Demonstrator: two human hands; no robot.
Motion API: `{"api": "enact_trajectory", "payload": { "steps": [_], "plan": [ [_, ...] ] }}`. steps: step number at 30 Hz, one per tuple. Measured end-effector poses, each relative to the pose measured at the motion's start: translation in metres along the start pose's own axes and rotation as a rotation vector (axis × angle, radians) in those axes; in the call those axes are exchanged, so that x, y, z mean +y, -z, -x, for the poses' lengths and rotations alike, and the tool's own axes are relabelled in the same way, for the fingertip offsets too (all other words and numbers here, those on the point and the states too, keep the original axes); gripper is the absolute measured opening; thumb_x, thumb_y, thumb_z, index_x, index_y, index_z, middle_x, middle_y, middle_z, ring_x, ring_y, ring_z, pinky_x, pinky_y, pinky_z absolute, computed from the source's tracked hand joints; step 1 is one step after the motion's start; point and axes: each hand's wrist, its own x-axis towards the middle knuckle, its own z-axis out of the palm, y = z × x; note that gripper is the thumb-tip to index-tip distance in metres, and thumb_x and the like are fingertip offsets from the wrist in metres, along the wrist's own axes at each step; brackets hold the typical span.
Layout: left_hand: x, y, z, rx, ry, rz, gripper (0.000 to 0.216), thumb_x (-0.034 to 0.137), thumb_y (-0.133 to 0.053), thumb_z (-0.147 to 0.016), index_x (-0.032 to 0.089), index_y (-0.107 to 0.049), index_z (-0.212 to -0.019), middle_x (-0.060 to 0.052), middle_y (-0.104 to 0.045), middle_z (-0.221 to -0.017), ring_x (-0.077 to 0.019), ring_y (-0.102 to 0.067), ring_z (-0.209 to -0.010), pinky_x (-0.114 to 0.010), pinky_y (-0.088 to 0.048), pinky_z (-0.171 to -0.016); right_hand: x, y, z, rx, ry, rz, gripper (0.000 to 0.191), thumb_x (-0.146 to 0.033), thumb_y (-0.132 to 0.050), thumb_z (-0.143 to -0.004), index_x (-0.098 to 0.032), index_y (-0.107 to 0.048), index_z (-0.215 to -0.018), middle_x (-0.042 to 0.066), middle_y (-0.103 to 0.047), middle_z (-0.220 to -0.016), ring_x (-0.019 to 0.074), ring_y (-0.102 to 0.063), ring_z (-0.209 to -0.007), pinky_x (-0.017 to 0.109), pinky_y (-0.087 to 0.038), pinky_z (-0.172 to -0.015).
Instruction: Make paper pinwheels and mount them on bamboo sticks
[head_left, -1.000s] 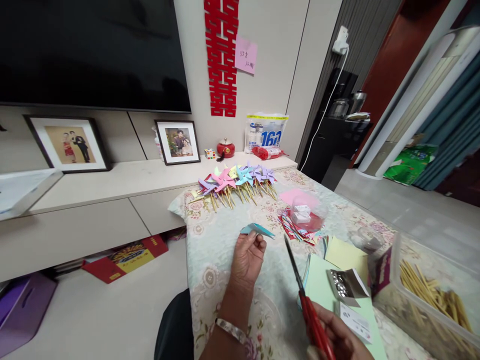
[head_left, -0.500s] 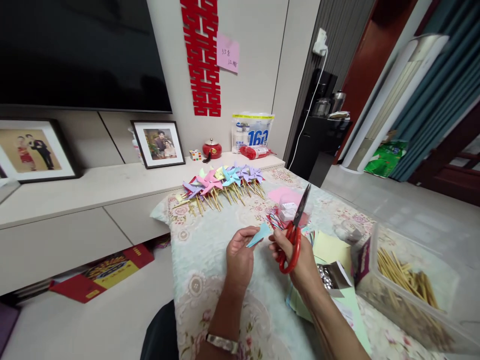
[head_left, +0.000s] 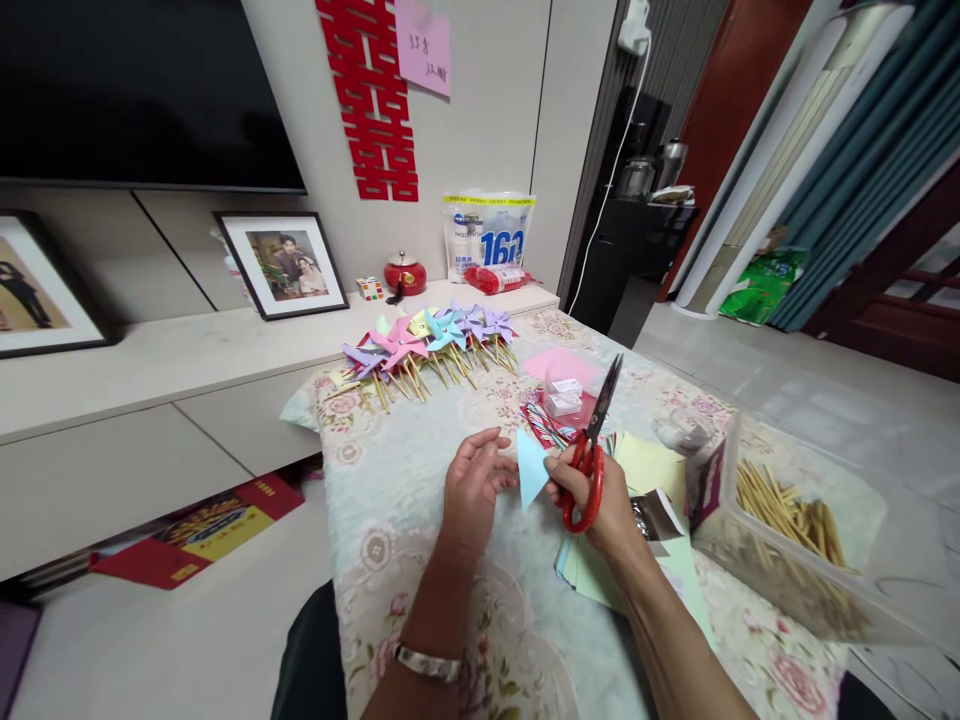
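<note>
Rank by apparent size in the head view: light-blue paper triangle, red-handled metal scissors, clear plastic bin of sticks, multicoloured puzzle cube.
1. Clear plastic bin of sticks
2. Red-handled metal scissors
3. Light-blue paper triangle
4. Multicoloured puzzle cube
The cube stands farther back, which shrinks it here.

From the head view, I monitor two bare forearms entering at the lower edge. The left forearm [head_left: 431,605] inclines up and to the right; the right forearm [head_left: 671,620] inclines up and to the left. The left hand [head_left: 472,485] is held with its fingers [head_left: 480,440] loosely curled and slightly spread, tips directed right. The right hand [head_left: 596,500] is flexed into a grip, its thumb [head_left: 568,476] directed left. I read both hands at near-equal height, close together but apart.
</note>
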Motion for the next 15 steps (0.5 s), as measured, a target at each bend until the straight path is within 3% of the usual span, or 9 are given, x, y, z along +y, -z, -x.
{"api": "enact_trajectory", "payload": {
  "steps": [3, 7, 12, 15],
  "plan": [
    [0.000, -0.001, 0.002, -0.079, 0.138, -0.028, 0.037, 0.049, -0.073, -0.076, 0.014, -0.065, -0.086, -0.001, -0.062, -0.071, -0.0108, -0.054, -0.055, -0.022, -0.040, -0.048, -0.001, 0.002, 0.002, -0.068, 0.021, 0.072, 0.031, -0.040, -0.076, -0.072, -0.019, -0.053, -0.069, -0.001, -0.061, -0.051, 0.0125, -0.051, -0.044, 0.023, -0.039, -0.045],
    [-0.001, 0.003, 0.002, -0.108, 0.243, -0.052, 0.033, 0.037, -0.082, -0.068, 0.015, -0.058, -0.073, 0.004, -0.055, -0.055, -0.0066, -0.045, -0.047, -0.019, -0.031, -0.045, 0.001, 0.002, 0.003, -0.127, 0.058, 0.110, 0.033, -0.042, -0.076, -0.074, -0.019, -0.053, -0.072, -0.002, -0.061, -0.052, 0.0118, -0.050, -0.046, 0.022, -0.037, -0.046],
    [0.004, 0.009, -0.004, 0.041, 0.251, 0.232, 0.032, 0.020, -0.085, -0.065, 0.016, -0.054, -0.071, 0.006, -0.054, -0.057, -0.0052, -0.047, -0.048, -0.016, -0.031, -0.043, 0.000, 0.003, 0.009, -0.182, 0.038, 0.100, 0.040, -0.055, -0.072, -0.079, -0.019, -0.055, -0.078, -0.002, -0.060, -0.054, 0.0119, -0.050, -0.047, 0.023, -0.037, -0.048],
    [0.011, 0.009, -0.008, 0.173, 0.247, 0.426, 0.022, 0.011, -0.077, -0.072, 0.014, -0.056, -0.076, 0.005, -0.057, -0.061, -0.0058, -0.051, -0.050, -0.015, -0.035, -0.044, 0.000, 0.007, 0.021, -0.315, 0.029, -0.007, 0.043, -0.061, -0.061, -0.086, -0.018, -0.058, -0.083, -0.002, -0.057, -0.058, 0.0137, -0.053, -0.055, 0.025, -0.044, -0.056]
  ]
}}
